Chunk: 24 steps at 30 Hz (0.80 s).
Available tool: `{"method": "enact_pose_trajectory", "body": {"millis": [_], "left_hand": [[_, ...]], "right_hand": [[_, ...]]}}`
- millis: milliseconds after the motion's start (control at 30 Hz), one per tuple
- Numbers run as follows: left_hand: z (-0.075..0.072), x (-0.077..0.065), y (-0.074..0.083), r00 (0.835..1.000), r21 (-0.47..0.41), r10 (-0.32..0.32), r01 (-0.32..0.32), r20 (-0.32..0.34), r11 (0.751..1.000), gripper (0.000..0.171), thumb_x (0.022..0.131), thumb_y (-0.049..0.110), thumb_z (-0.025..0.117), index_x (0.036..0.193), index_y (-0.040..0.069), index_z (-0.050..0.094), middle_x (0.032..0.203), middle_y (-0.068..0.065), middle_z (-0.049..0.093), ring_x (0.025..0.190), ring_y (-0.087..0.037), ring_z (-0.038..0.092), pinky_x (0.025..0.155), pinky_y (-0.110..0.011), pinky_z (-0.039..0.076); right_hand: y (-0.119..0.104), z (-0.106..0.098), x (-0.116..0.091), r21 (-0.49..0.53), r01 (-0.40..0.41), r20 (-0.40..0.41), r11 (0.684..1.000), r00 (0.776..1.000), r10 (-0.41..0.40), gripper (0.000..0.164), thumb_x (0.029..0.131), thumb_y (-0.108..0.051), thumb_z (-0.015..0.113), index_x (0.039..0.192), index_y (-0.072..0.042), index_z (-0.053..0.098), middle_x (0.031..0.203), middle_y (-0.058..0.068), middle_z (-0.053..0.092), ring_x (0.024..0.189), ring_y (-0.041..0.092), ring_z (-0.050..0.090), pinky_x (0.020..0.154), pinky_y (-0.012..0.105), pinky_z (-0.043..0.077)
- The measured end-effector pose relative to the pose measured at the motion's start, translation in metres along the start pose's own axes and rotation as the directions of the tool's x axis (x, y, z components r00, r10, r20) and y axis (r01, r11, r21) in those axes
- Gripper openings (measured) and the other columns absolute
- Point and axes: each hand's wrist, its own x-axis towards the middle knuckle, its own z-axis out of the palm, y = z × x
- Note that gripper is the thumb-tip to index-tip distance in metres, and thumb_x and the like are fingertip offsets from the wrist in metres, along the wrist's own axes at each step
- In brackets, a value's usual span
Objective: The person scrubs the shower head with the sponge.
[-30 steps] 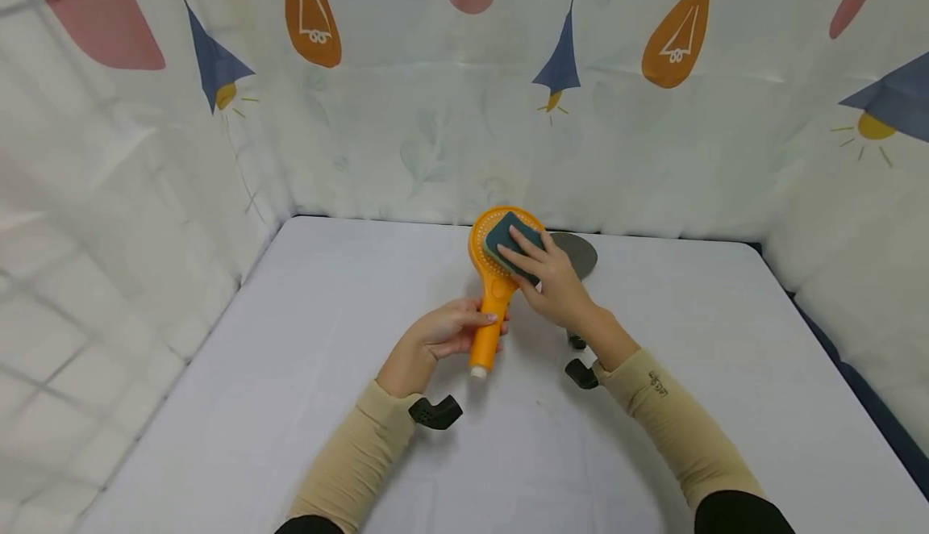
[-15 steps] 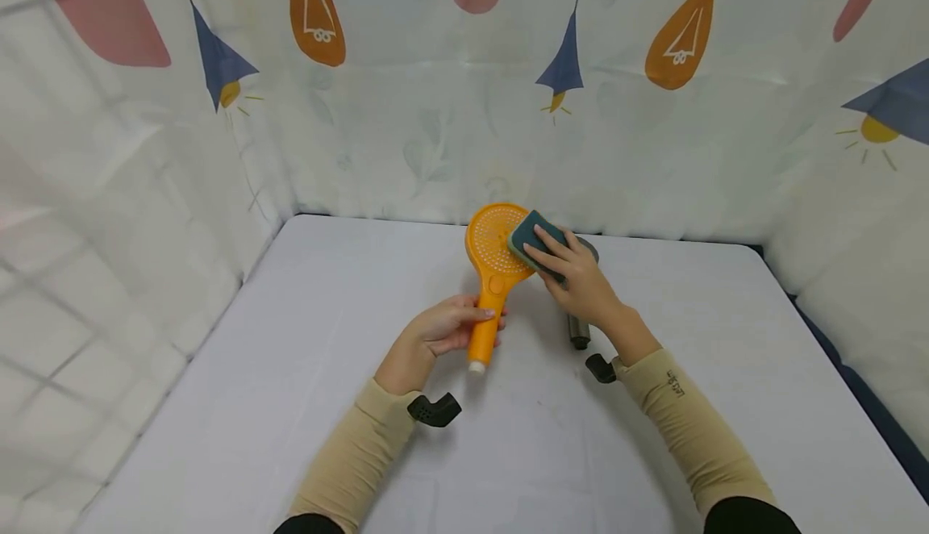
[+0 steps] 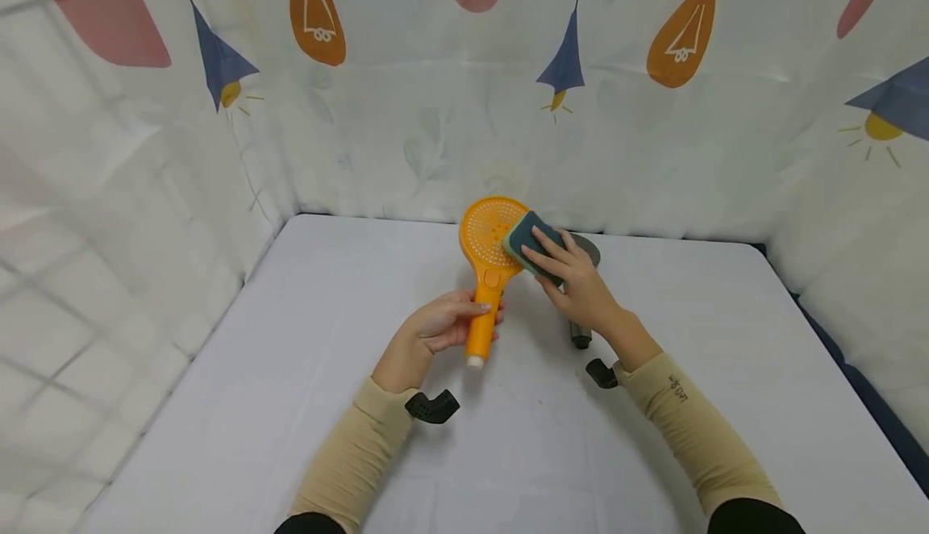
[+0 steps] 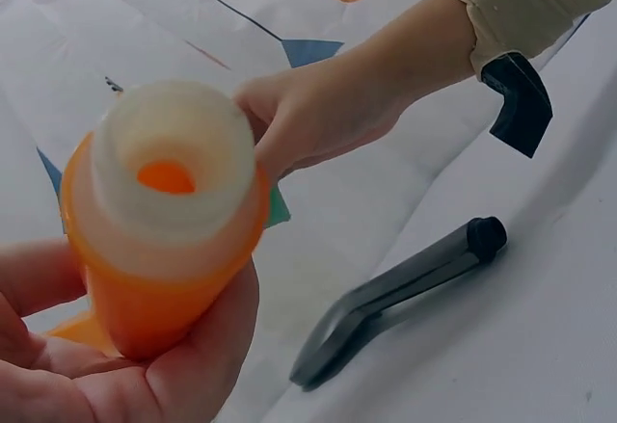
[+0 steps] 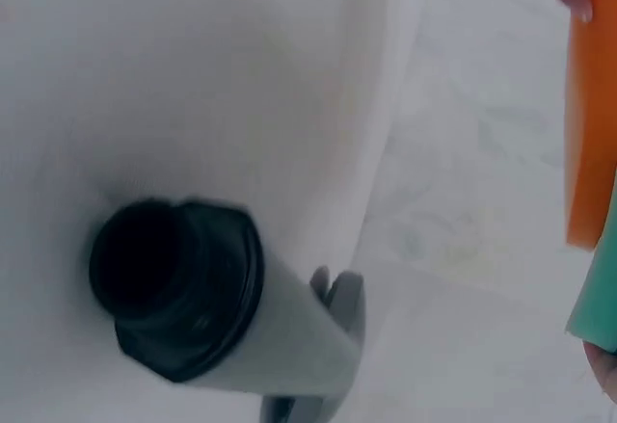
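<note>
My left hand [image 3: 448,322] grips the handle of an orange shower head [image 3: 489,231], holding it up with its perforated face in view. In the left wrist view, the white threaded end [image 4: 174,163] of that handle points at the camera. A sponge [image 3: 532,245], dark on top and light green below, is held in my right hand [image 3: 578,290] against the right edge of the shower head's face. The right wrist view catches just the sponge's green side [image 5: 600,283] beside the orange head [image 5: 590,134].
A second, grey shower head [image 4: 405,278] lies on the white table [image 3: 348,292], its round head [image 3: 588,250] partly hidden behind my right hand. Its black handle end [image 5: 164,269] looms in the right wrist view. A printed curtain [image 3: 428,114] closes off the table's back and sides.
My right hand and the sponge have shifted right, from the middle of the orange shower head's face to its right edge. My left hand has raised the shower head slightly and moved it left.
</note>
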Motion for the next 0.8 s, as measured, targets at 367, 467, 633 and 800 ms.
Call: {"method": "enact_pose_trajectory", "body": {"millis": [367, 467, 633, 800], "left_hand": [[-0.001, 0.0, 0.003, 0.999, -0.085, 0.035, -0.037, -0.017, 0.996, 0.027, 0.108, 0.002, 0.032, 0.133, -0.002, 0.041, 0.113, -0.006, 0.055, 0.098, -0.015, 0.059, 0.086, -0.033, 0.056], [-0.001, 0.001, 0.001, 0.999, -0.11, 0.032, -0.036, -0.036, 0.993, 0.026, 0.109, 0.001, 0.032, 0.133, 0.0, 0.041, 0.113, -0.006, 0.054, 0.098, -0.016, 0.059, 0.086, -0.034, 0.056], [0.0, 0.001, 0.0, 0.995, -0.125, 0.02, -0.033, -0.098, 0.992, 0.035, 0.109, 0.001, 0.035, 0.144, -0.001, 0.036, 0.12, -0.008, 0.053, 0.103, -0.018, 0.058, 0.092, -0.04, 0.055], [-0.001, 0.001, -0.001, 0.992, -0.111, 0.03, -0.044, -0.126, 0.993, 0.043, 0.108, 0.001, 0.036, 0.151, -0.003, 0.031, 0.126, -0.009, 0.052, 0.107, -0.018, 0.061, 0.099, -0.047, 0.051]], "right_hand": [[0.005, -0.001, -0.006, -0.008, 0.041, -0.014, 0.999, 0.999, -0.041, 0.053, 0.083, 0.009, 0.078, 0.134, 0.001, 0.065, 0.15, 0.026, 0.048, 0.139, 0.056, 0.036, 0.105, 0.073, 0.033], [0.008, -0.002, -0.009, 0.005, -0.046, -0.039, 0.999, 0.998, 0.047, 0.054, 0.084, 0.01, 0.077, 0.135, 0.001, 0.064, 0.151, 0.025, 0.047, 0.141, 0.055, 0.034, 0.109, 0.072, 0.03], [0.012, -0.006, -0.014, 0.027, -0.122, -0.063, 0.992, 0.99, 0.123, 0.053, 0.086, 0.01, 0.074, 0.137, 0.003, 0.062, 0.153, 0.025, 0.044, 0.144, 0.055, 0.03, 0.112, 0.07, 0.025], [0.013, -0.005, -0.015, 0.047, -0.117, -0.073, 0.992, 0.99, 0.12, 0.053, 0.087, 0.009, 0.074, 0.137, 0.003, 0.062, 0.153, 0.024, 0.043, 0.144, 0.054, 0.03, 0.113, 0.069, 0.025]]}}
